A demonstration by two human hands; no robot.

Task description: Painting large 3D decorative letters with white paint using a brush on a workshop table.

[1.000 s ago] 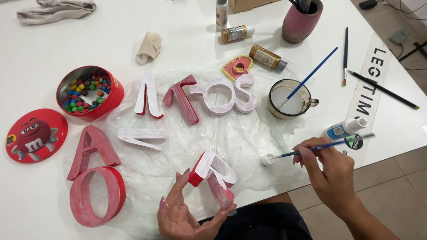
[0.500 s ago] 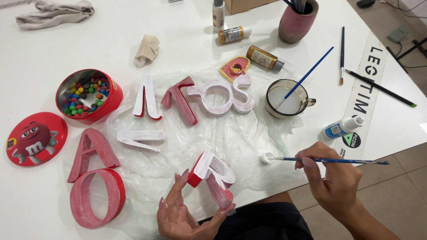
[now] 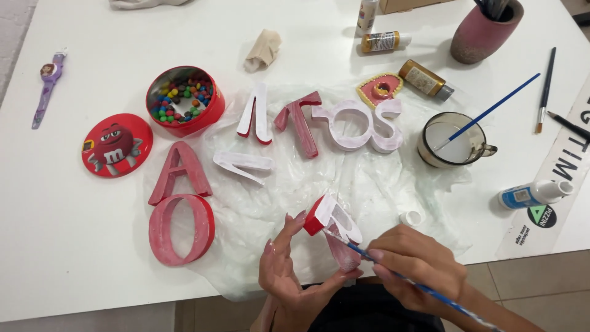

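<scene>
Head view, looking down: the left hand (image 3: 295,276) is cradling a chunky red letter block with a part-whitened face (image 3: 332,229), fingers curled around its lower edge, at the near edge of the white table (image 3: 74,246), over the crinkled clear plastic sheet (image 3: 369,190). The right hand (image 3: 418,264) is pinching a thin blue-handled paintbrush (image 3: 393,273), its tip touching the letter's white face.

Risks, as judged from this layout: the letter is being held tilted and only by fingertips (a slip would be dropping a wet face onto the sheet or off the table edge). Fingers lying close to the painted face are likely to be smudging it. The sheet looks loose, so a dragging wrist could be tugging the neighbouring letters.

Surroundings: a small white bottle cap (image 3: 410,217) is lying just beside the right hand. Further back, a glass mug of white paint with a second blue brush (image 3: 453,141) is standing near the sheet's right edge, within elbow reach. A row of whitened letters (image 3: 356,126) and two red letters (image 3: 181,203) are resting on and near the sheet; an open red tin of coloured sweets (image 3: 183,98) is sitting well apart.
</scene>
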